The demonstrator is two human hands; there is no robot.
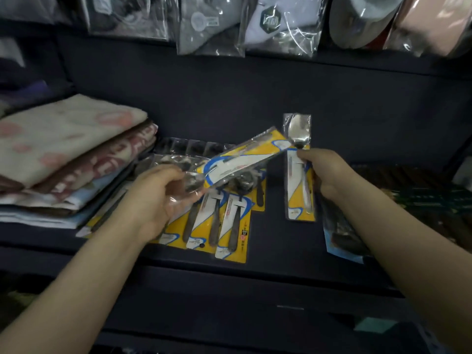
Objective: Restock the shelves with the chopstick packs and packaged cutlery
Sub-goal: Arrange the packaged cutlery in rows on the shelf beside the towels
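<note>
Both forearms reach in. Left hand (158, 198) pinches a spoon pack (245, 155) over the shelf (281, 241); right hand (324, 175) grips another (298, 172). Light, stiff card, slick film: I hold mid-card.

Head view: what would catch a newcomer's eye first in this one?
Probably the two yellow-backed cutlery packs in the air: the left hand holds one pack slanted across the middle, and the right hand holds a spoon pack upright beside it. Below the left hand, a fan of similar packs lies on the dark shelf. Folded towels are stacked at the left.
</note>
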